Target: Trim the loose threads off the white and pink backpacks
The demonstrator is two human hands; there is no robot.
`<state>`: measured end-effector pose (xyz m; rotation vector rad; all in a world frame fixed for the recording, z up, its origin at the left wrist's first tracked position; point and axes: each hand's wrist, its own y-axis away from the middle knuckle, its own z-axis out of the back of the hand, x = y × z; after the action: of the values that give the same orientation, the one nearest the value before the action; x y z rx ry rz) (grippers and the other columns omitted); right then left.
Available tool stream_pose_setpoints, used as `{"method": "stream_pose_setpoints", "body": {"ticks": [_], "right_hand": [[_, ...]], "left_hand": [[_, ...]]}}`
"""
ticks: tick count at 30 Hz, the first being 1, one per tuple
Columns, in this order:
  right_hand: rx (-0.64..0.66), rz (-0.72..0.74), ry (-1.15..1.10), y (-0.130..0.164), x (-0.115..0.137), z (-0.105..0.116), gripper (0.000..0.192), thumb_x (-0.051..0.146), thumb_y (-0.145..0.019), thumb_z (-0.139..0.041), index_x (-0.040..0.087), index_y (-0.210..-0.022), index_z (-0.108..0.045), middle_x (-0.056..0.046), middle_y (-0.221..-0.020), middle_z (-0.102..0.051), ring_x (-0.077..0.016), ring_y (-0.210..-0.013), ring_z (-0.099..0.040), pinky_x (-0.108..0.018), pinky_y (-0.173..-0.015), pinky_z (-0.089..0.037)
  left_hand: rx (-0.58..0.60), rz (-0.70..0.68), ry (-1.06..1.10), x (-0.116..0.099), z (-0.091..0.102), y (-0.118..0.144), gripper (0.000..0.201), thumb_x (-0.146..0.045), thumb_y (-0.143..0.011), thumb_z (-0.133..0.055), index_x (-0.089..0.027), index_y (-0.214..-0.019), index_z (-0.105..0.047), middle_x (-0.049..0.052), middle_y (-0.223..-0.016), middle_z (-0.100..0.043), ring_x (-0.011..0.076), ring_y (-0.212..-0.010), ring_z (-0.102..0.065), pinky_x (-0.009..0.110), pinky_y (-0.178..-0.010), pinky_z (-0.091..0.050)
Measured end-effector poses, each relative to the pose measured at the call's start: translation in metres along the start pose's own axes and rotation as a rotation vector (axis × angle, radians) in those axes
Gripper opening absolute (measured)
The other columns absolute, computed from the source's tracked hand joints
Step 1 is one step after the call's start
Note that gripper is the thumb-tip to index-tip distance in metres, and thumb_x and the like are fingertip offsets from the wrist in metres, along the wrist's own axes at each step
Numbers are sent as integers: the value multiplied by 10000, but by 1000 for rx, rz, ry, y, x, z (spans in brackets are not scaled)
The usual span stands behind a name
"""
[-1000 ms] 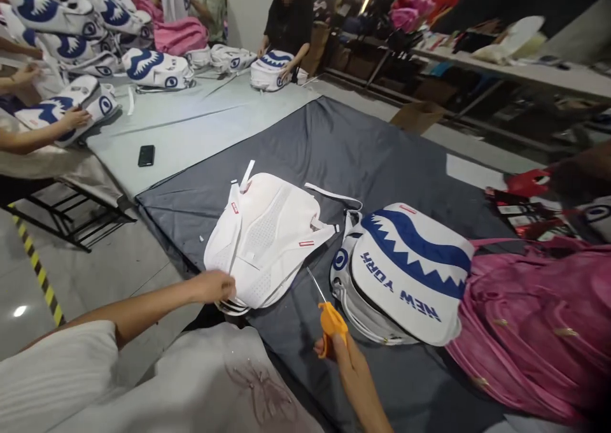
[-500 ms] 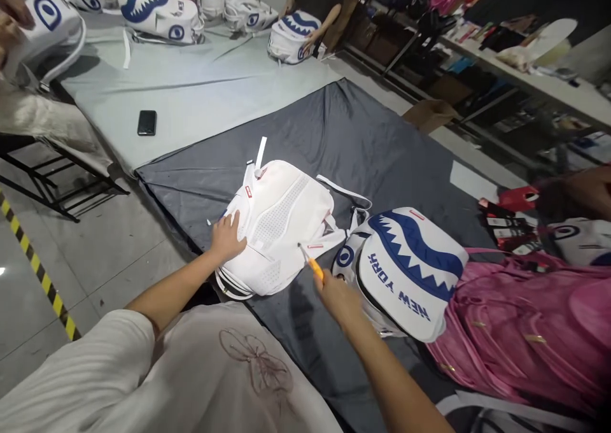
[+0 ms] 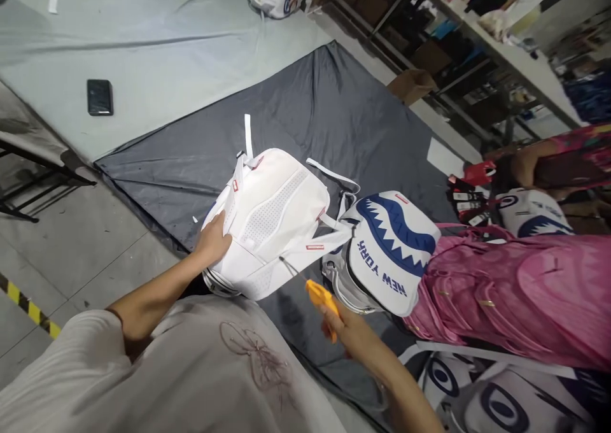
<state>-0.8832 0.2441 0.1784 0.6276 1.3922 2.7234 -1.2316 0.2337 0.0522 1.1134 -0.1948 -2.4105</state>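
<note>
A white backpack point(image 3: 296, 194) lies on the dark cloth with its padded, perforated back panel facing up and its straps spread out. My left hand point(image 3: 213, 241) is closed on the left side of this backpack, by the shoulder strap point(image 3: 231, 197) with a small red label. In my right hand point(image 3: 346, 328) are orange-handled scissors point(image 3: 321, 295), their thin blades pointing toward the backpack's lower right edge beside the other strap point(image 3: 315, 248). Just right of it stands a second white backpack point(image 3: 389, 255) with a blue toothed pattern and NEW YORK lettering.
Pink backpacks point(image 3: 515, 293) are piled at right, with more white bags point(image 3: 501, 401) below. Red tags point(image 3: 468, 197) lie near another person's arm point(image 3: 525, 165). A black phone-like object point(image 3: 100, 97) rests on the pale table cover point(image 3: 157, 63). Shelving point(image 3: 458, 70) stands behind.
My right hand has drawn the scissors down, a little away from the backpack. My left hand's fingers, spread before, now curl round the strap side. The view has tilted downward.
</note>
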Motion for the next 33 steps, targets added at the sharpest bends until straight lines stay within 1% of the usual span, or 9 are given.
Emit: {"method": "stream_pose_setpoints", "body": {"ticks": [4, 7, 9, 13, 18, 22, 25, 29, 33], "right_hand": [[-97, 73, 76, -36, 41, 35, 490, 585, -978, -341, 195, -1085, -617, -22, -670, -670, -198, -616, -642, -310, -622, -453], [-187, 74, 133, -76, 86, 68, 515, 587, -993, -346, 164, -1074, -628, -35, -647, -681, -185, -549, -630, -303, -600, -433], [-301, 80, 242, -103, 117, 91, 511, 566, -1005, -352, 146, -1043, -641, -44, -648, -686, -179, -556, -628, -297, -612, -415], [-391, 68, 448, -128, 165, 100, 530, 571, -1008, -344, 138, -1051, -646, -62, -688, -688, -169, -562, -615, -287, -596, -397], [221, 143, 470, -104, 175, 59, 567, 662, -953, -406, 176, -1119, -648, -49, -702, -666, -165, -533, -580, -264, -529, -403], [-110, 187, 598, -95, 178, 57, 552, 636, -967, -383, 184, -1091, -674, -82, -827, -703, -196, -702, -626, -266, -598, -392], [-20, 240, 640, -93, 186, 56, 508, 624, -967, -402, 222, -1099, -682, -79, -916, -724, -212, -782, -643, -271, -632, -396], [-85, 186, 665, -86, 186, 48, 507, 608, -979, -399, 203, -1114, -672, -99, -959, -725, -229, -841, -650, -277, -647, -399], [19, 109, 645, -92, 165, 79, 529, 623, -961, -435, 182, -1119, -679, -113, -977, -721, -216, -823, -650, -275, -671, -415]], "left_hand": [[-48, 48, 483, -5, -16, -1, 592, -366, -920, -539, -212, -1481, -428, 104, -1340, -643, 277, -1159, -651, 410, -1015, -508], [41, 138, 997, -1, -20, -8, 625, -593, -878, -594, -170, -1335, -542, 132, -1254, -687, 248, -1017, -709, 349, -871, -573], [111, 225, 1099, 3, -18, -16, 651, -679, -896, -510, -134, -1245, -574, 167, -1184, -712, 236, -920, -733, 333, -785, -593], [227, 433, 1162, 12, -16, -35, 640, -661, -965, -365, -107, -1214, -567, 216, -1096, -735, 246, -854, -750, 354, -730, -609], [337, 630, 1204, 18, -20, -51, 623, -614, -988, -335, -104, -1292, -524, 196, -943, -762, 254, -759, -755, 337, -644, -593], [417, 658, 1186, 16, -20, -53, 592, -562, -1010, -310, -82, -1243, -565, 200, -906, -759, 252, -707, -746, 288, -539, -533], [433, 622, 1112, 12, -19, -52, 555, -522, -1017, -316, -69, -1193, -584, 202, -859, -753, 237, -618, -710, 271, -465, -467], [338, 500, 946, 3, -19, -42, 536, -488, -1027, -294, -81, -1296, -516, 197, -930, -738, 204, -623, -673, 285, -542, -487], [187, 271, 707, -17, -27, -17, 574, -465, -959, -530, -256, -1479, -404, 156, -1349, -585, 269, -1106, -623, 362, -898, -498]]}}
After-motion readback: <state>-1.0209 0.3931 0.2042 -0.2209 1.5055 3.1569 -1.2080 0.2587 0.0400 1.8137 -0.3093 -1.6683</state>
